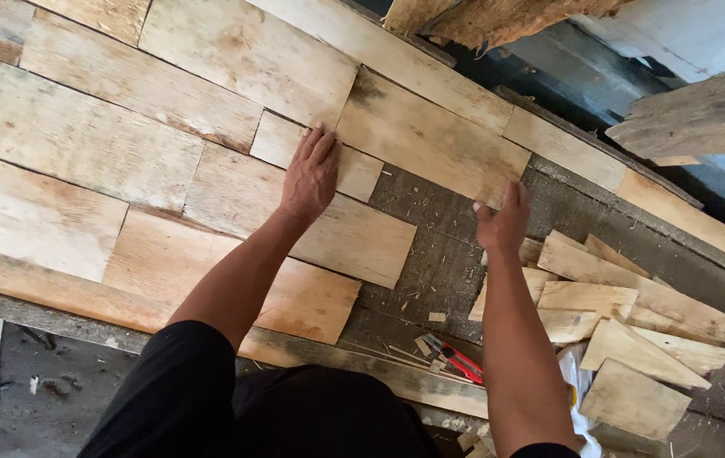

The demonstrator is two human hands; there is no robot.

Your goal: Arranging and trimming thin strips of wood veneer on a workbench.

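My left hand (311, 174) lies flat, fingers together, on a small pale wood veneer piece (354, 174) fitted among larger veneer sheets on a dark work surface (430, 254). My right hand (505, 219) presses its fingertips against the lower right edge of a larger veneer sheet (430, 136). Neither hand grips anything. Another veneer sheet (354, 242) lies just below my left hand.
A loose pile of cut veneer scraps (617, 314) lies to the right of my right arm. A red-handled cutter (460, 360) rests near the table's front edge. Rough wooden planks (702, 114) stand at the upper right. A laid veneer patchwork (82, 144) covers the left.
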